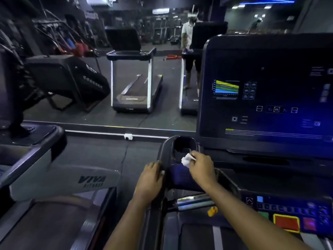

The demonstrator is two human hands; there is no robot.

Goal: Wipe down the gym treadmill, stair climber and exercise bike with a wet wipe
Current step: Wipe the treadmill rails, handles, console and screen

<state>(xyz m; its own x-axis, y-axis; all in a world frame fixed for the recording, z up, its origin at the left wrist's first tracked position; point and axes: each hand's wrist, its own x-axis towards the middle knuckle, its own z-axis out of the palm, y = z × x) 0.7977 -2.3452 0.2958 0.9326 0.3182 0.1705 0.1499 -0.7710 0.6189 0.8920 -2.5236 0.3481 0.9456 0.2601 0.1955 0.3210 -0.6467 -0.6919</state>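
HANDLING: judging wet wipe point(187, 160) light, limp, damp, tearing easily; gripping as a bunched wad probably suiting best | LOOK: showing as small crumpled white wad | WHERE: pressing against cup holder point(169, 147) rim on treadmill console point(252, 168), beside screen point(266, 91) | RIGHT: pinching wet wipe in right hand point(202, 168) fingers | LEFT: clasping console's left edge with left hand point(150, 180) fingers
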